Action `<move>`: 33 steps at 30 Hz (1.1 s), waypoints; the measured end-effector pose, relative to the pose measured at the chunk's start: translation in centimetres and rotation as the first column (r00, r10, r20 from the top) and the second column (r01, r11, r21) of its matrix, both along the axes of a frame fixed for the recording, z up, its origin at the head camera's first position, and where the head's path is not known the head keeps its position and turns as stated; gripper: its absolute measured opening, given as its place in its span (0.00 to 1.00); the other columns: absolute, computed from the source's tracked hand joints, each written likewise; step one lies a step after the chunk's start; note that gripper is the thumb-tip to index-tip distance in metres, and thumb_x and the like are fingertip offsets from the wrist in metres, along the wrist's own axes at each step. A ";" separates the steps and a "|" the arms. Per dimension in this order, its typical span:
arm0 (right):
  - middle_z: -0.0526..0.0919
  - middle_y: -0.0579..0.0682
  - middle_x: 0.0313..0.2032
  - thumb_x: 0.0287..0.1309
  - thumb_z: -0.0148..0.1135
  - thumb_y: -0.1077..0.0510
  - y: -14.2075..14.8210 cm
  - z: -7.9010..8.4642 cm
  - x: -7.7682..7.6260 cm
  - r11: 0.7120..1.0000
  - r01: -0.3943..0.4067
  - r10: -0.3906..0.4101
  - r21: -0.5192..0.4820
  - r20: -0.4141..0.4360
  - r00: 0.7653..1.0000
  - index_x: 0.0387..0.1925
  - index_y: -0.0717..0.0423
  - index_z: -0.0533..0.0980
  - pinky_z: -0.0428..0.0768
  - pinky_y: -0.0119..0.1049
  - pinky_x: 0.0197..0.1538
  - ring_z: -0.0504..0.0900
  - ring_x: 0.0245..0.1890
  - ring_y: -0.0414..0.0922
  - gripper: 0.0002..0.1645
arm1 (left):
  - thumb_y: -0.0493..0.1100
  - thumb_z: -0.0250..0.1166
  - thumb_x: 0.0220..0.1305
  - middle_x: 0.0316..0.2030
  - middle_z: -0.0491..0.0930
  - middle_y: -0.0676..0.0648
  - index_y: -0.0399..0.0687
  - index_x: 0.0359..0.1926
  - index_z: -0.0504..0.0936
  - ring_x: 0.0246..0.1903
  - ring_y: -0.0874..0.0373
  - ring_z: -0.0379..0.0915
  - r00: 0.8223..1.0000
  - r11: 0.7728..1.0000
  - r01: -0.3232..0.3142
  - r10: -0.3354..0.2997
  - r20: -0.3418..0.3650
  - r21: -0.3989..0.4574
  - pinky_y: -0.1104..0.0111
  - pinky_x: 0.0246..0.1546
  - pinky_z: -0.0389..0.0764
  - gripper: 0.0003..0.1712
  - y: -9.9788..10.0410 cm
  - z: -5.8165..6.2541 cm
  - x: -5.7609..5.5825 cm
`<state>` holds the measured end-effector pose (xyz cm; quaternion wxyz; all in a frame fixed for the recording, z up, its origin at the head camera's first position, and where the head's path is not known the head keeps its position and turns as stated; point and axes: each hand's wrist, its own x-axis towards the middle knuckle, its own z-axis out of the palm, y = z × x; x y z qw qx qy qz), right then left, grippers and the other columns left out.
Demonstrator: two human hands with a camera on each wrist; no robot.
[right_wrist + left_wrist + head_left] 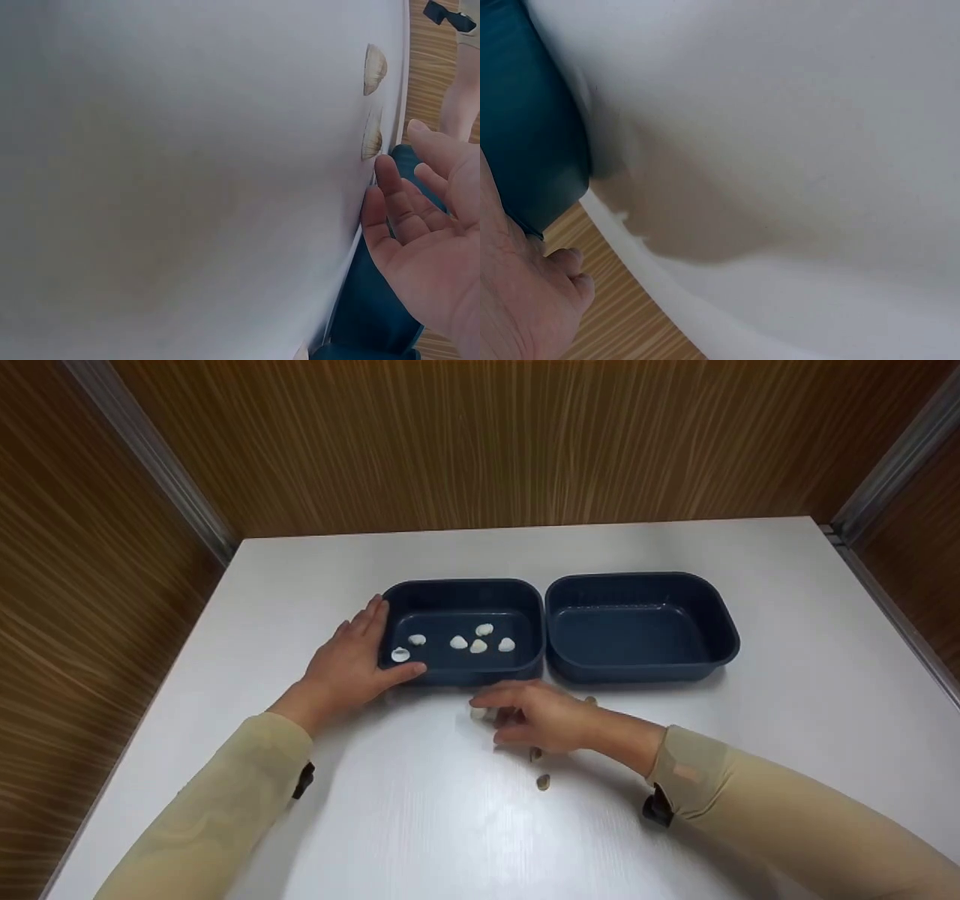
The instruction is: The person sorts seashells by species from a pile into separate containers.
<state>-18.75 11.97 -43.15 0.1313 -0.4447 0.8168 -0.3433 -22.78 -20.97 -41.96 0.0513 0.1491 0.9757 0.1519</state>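
My left hand (349,664) rests against the left end of a dark blue bin (465,678), fingers straight along its outside and thumb over the front rim. Several white seashells (458,643) lie inside this bin. Just in front of it, my right hand (544,716) reaches over the table, its index fingertip at another white shell (478,712). Thumb and fingers stand apart in the right wrist view, and no shell shows between them. Brownish shells (544,782) lie under and beside the right hand (427,240); one is partly hidden behind the wrist.
A second dark blue bin (637,671) stands right beside the first, with no shells visible in it. Both are on a white table (420,825). Wood-grain panels (525,442) rise behind the table and at its sides.
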 end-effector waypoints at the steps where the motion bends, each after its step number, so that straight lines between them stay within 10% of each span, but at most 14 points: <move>1: 0.80 0.58 0.66 0.65 0.74 0.64 -0.1 0.0 0.0 1.000 0.002 -0.002 0.009 0.002 1.000 0.68 0.62 0.78 0.86 0.39 0.53 0.87 0.50 0.49 0.31 | 0.89 0.49 0.61 0.86 0.35 0.44 0.41 0.86 0.38 0.83 0.45 0.39 1.000 1.000 -0.001 0.001 0.001 0.000 0.52 0.82 0.42 0.74 0.0 0.0 0.0; 33: 0.82 0.53 0.47 0.63 0.74 0.65 -0.7 -1.0 -0.1 0.998 -0.013 0.018 0.060 -0.081 0.997 0.62 0.59 0.83 0.83 0.36 0.50 0.81 0.45 0.48 0.25 | 0.87 0.50 0.63 0.86 0.35 0.43 0.39 0.85 0.38 0.84 0.46 0.37 1.000 1.000 0.012 -0.012 -0.007 0.000 0.51 0.82 0.43 0.73 -0.4 -0.1 0.0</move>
